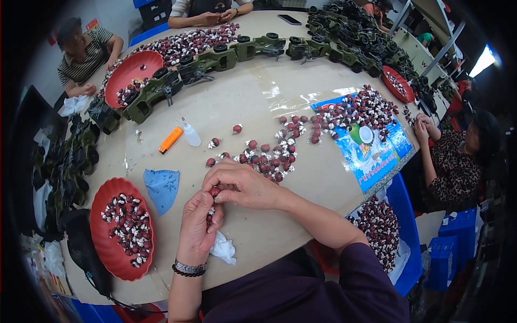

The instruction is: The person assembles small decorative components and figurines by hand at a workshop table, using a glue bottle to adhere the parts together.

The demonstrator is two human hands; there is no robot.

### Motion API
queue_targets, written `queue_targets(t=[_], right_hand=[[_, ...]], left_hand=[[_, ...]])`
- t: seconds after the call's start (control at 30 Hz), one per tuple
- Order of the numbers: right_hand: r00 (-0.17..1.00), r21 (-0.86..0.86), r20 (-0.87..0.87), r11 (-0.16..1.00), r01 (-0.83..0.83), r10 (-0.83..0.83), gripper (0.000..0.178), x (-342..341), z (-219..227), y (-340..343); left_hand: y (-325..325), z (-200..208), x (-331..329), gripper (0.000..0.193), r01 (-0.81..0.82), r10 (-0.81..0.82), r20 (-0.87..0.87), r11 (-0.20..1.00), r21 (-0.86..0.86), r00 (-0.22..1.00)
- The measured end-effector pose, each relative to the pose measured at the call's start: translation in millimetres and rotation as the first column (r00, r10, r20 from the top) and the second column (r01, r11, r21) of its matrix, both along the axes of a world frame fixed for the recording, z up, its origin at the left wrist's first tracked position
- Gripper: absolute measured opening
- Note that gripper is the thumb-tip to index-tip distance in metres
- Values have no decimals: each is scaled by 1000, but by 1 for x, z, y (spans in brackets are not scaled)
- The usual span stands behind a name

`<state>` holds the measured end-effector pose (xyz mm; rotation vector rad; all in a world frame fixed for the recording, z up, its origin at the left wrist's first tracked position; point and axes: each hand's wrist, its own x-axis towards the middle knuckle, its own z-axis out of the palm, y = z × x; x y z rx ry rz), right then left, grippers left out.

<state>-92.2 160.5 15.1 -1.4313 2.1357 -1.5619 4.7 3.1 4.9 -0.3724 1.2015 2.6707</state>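
Observation:
Close to the table's near edge, my left hand [196,223] and my right hand [245,185] meet, fingertips pinched on a small dark-red and white figure piece [215,192]. A second such piece [210,217] shows among the fingers of my left hand. Just beyond them lies a loose pile of the same pieces [276,161], with a few single ones to its left. A red scalloped tray [98,242] holding more of them stands left of my left hand. Beside my left wrist lies a crumpled white tissue [223,250].
A blue cloth [161,185], an orange stick-shaped item [170,140] and a white squeeze bottle [190,134] lie left of centre. Green toy jeeps [215,60] line the table's far side. A blue bin [410,237] stands at the right edge. Co-workers sit around the table.

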Motion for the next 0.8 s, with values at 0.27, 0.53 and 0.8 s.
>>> queue_targets(t=[0.27,0.53,0.8], right_hand=[[978,-5,208,1000,-11,12,26,6,6,-5],[917,-15,400,1000,-6,11,30,3,10,0],[891,-54,445,996,-75,91,20,2,2,-1]], left_hand=[[-5,-3,5,22,-43,44,-15,998,53,999],[-4,-4,-3,19,-24,25,-14,994,104,1000],[-8,-11,0,21,42,-34,-44,979,201,998]])
